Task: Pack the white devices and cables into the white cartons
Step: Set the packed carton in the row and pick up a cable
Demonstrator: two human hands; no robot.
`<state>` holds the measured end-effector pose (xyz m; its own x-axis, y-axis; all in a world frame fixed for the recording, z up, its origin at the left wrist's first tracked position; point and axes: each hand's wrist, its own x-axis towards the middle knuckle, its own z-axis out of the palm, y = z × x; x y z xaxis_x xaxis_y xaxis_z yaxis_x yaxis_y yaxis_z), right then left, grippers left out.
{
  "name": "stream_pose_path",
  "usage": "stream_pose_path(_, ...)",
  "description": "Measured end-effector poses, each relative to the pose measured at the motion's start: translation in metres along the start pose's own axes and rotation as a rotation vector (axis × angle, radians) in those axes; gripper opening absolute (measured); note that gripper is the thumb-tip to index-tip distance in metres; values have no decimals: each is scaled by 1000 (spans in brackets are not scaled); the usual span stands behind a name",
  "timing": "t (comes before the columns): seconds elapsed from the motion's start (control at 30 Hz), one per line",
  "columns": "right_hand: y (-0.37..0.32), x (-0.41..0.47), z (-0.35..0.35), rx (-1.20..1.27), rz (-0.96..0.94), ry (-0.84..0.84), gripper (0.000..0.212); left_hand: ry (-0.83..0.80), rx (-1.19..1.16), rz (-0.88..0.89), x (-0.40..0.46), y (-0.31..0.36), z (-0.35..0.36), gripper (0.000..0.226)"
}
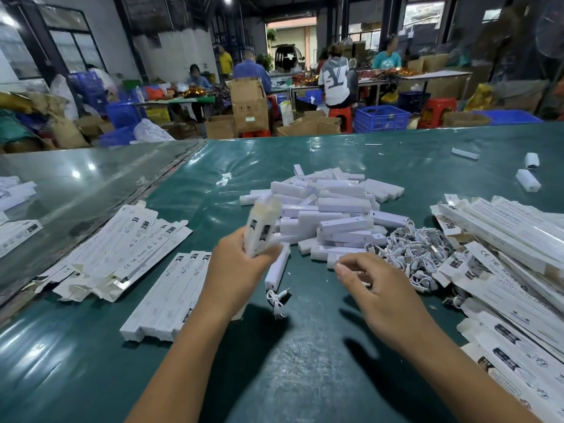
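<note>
My left hand [235, 270] grips a white carton [262, 227], held upright with its open end up. My right hand [378, 288] hovers just right of it with curled fingers, thumb and forefinger close together; whether it pinches anything I cannot tell. A white device [277, 267] and a coiled white cable [276, 299] lie on the green table between my hands. Behind them sits a heap of white devices [329, 209], with a tangle of white cables [418, 248] to its right. Flat empty cartons [503, 270] are piled at the right.
Several closed cartons [171, 294] lie in a row left of my left arm, and more flat cartons [122, 248] fan out beyond them. A few loose devices [528, 180] lie far right. People work at benches among boxes and blue crates [381, 117] beyond the green table [305, 361].
</note>
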<state>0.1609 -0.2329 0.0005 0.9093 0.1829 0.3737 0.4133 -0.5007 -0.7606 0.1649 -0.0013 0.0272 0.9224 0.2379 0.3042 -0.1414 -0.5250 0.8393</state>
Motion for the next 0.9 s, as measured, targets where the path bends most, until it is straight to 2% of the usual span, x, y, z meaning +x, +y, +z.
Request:
stream_pose_path(0.13,3,0,1,-36,-1,-13,16,-351,503,-61,-2,-12,-6,41)
stream_pose_path(0.27,2,-1,0,-55,5,-26,16,-488,566,-118,-8,-7,-1,31)
stream_pose_path(0.4,-2,-4,2,-71,-20,-69,16,-550,354,-116,-13,1,4,20)
stream_pose_path(0.5,-11,-9,4,-15,-144,-99,33,-556,-79,-125,-18,15,10,2)
stream_pose_path(0.57,-17,-12,5,-11,-219,-106,47,-550,-303,-168,-22,23,14,12)
stream_pose_path(0.63,-19,-13,5,-50,-269,-86,56,-553,-379,-195,-24,25,19,12)
stream_pose_path(0.73,-17,-13,2,-131,-312,-39,51,-564,-506,-237,-26,26,20,6)
stream_pose_path(0.8,-17,-14,1,-86,-314,-11,48,-578,-549,-237,-27,26,21,11)
stream_pose_path(0.9,-19,-15,0,-24,-352,-17,56,-587,-517,-222,-29,26,23,9)
